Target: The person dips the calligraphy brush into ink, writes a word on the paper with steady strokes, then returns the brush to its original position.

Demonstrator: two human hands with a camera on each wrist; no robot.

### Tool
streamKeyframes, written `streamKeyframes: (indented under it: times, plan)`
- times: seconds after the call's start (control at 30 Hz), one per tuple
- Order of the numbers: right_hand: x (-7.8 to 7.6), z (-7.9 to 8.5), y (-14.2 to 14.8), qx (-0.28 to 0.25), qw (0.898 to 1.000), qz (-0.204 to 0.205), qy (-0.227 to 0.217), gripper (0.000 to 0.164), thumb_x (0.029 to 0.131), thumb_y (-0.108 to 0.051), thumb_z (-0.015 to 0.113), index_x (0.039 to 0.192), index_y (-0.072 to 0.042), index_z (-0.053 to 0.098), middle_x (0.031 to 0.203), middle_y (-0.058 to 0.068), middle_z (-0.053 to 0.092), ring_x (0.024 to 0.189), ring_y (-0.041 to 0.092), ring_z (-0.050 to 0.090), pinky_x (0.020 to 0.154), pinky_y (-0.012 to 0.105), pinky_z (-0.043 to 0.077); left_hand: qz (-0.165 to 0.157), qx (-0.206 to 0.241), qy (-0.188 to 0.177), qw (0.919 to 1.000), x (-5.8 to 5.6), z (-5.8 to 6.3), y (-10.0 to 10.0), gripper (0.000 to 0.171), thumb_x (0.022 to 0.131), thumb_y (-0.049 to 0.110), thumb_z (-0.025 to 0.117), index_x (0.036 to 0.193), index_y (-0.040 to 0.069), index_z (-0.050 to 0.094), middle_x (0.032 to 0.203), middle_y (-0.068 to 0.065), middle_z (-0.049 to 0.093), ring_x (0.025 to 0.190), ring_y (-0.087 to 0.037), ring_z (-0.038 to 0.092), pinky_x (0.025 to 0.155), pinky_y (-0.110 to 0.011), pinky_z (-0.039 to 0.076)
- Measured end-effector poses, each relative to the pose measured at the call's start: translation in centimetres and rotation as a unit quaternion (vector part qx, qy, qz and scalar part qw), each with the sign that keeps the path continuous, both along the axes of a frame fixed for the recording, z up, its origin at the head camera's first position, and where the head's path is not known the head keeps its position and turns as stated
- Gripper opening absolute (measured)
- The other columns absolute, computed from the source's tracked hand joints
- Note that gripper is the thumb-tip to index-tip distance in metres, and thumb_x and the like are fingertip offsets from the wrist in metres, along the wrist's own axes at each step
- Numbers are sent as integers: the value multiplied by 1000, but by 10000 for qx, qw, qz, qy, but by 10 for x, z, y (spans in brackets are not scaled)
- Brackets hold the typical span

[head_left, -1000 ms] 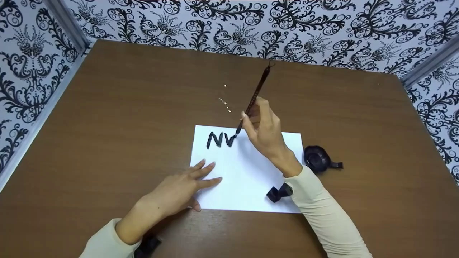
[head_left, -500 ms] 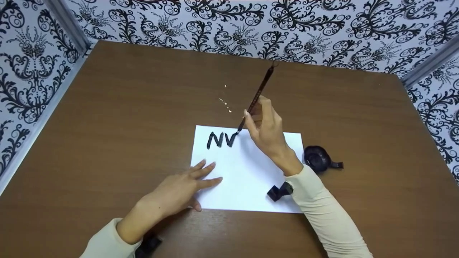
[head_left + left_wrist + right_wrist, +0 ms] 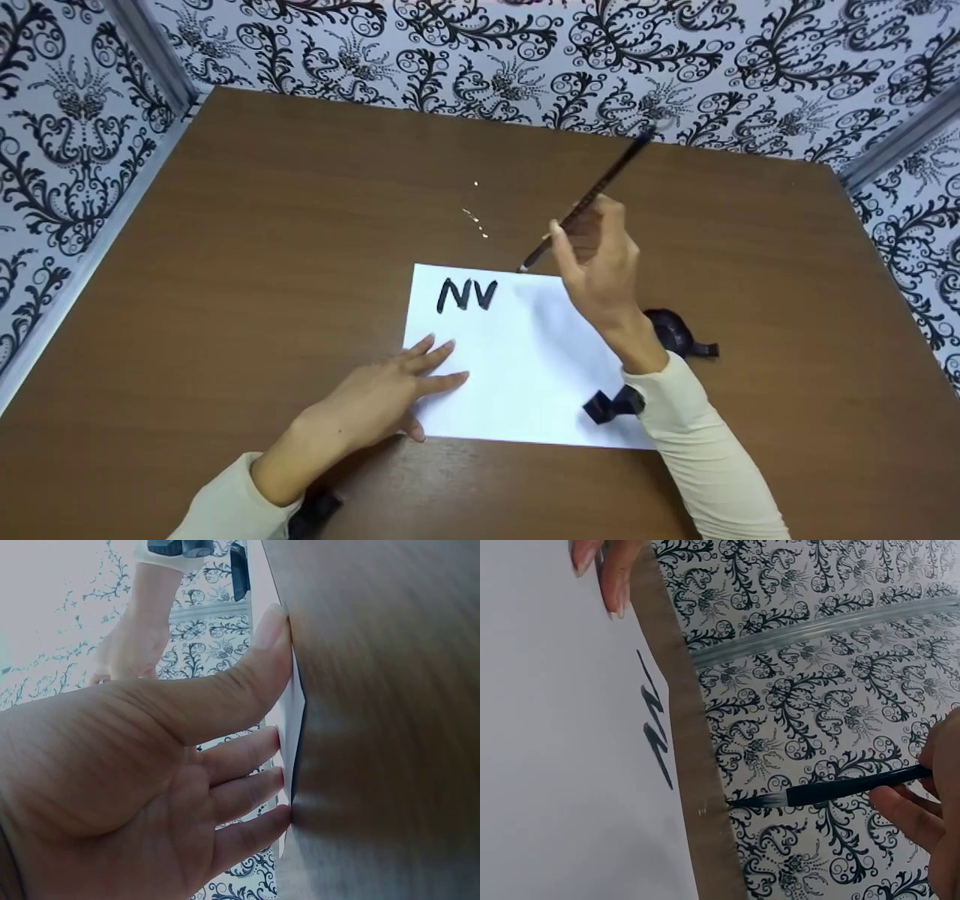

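My right hand (image 3: 604, 277) pinches a dark brush (image 3: 600, 184) between thumb and fingers. The brush slants up to the right, its tip at the top edge of the white sheet of paper (image 3: 510, 360) in the head view. In the right wrist view the bristles of the brush (image 3: 761, 800) point left, away from the sheet. Bold black strokes (image 3: 466, 295) like "N" and "V" stand at the sheet's upper left. My left hand (image 3: 375, 394) rests with spread, straight fingers on the sheet's left side, its thumb at the lower edge, as the left wrist view also shows.
A small black dish with a short handle (image 3: 671, 334) stands right of the paper, partly behind the right wrist. Small shiny flecks (image 3: 480, 225) lie on the brown table (image 3: 262, 247) beyond the sheet. Patterned white-and-black walls (image 3: 495, 67) border the table.
The brush has lifted off the end of the "V" stroke and moved right with my right hand, tilting further over. My left hand holds its place on the paper.
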State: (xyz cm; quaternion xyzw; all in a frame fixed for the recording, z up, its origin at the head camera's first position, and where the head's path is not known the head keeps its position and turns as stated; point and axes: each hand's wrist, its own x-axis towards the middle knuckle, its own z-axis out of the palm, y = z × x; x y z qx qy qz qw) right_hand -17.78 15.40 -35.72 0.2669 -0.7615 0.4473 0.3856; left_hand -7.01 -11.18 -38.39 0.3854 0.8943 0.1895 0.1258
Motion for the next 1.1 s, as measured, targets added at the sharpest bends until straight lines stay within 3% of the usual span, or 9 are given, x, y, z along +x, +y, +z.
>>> streamKeyframes:
  times: [0.27, 0.4, 0.77, 1.0, 1.1]
  plan:
    - [5, -14, 8, 336, 9991, 173, -188, 29, 85, 4, 65, 107, 5, 46, 84, 10, 63, 70, 17, 68, 59, 19, 52, -28, 19, -40, 10000, -2, -1, -2, 76, 72, 35, 73, 142, 18, 49, 153, -13, 28, 139, -35, 25, 74, -43, 54]
    - [6, -16, 4, 303, 9991, 221, -186, 29, 85, 3, 65, 107, 6, 46, 85, 10, 62, 71, 17, 68, 59, 19, 53, -18, 41, -32, 10000, -1, -2, -2, 76, 71, 37, 72, 141, 19, 49, 153, -13, 28, 139, -35, 25, 69, -40, 55]
    - [4, -23, 1, 313, 9994, 118, -118, 30, 85, 3, 66, 108, 2, 47, 86, 10, 61, 71, 18, 68, 56, 22, 53, -37, 0, 44, 10000, -1, -1, -1, 77, 70, 37, 72, 141, 19, 49, 153, -13, 29, 139, -35, 26, 92, -54, 44]
    - [3, -24, 0, 387, 9991, 154, -87, 33, 85, 3, 66, 111, 0, 46, 86, 12, 60, 71, 18, 69, 58, 19, 53, -57, 29, 131, 9999, -1, -2, -1, 79, 66, 34, 75, 140, 19, 51, 152, -13, 31, 137, -37, 29, 66, -41, 55]
    - [3, -24, -1, 402, 9991, 140, -61, 33, 85, 2, 66, 110, 1, 46, 86, 12, 60, 72, 18, 69, 58, 18, 52, -39, 39, 133, 9999, 0, -2, -1, 79, 66, 34, 75, 140, 19, 51, 152, -13, 31, 137, -37, 28, 69, -45, 55]
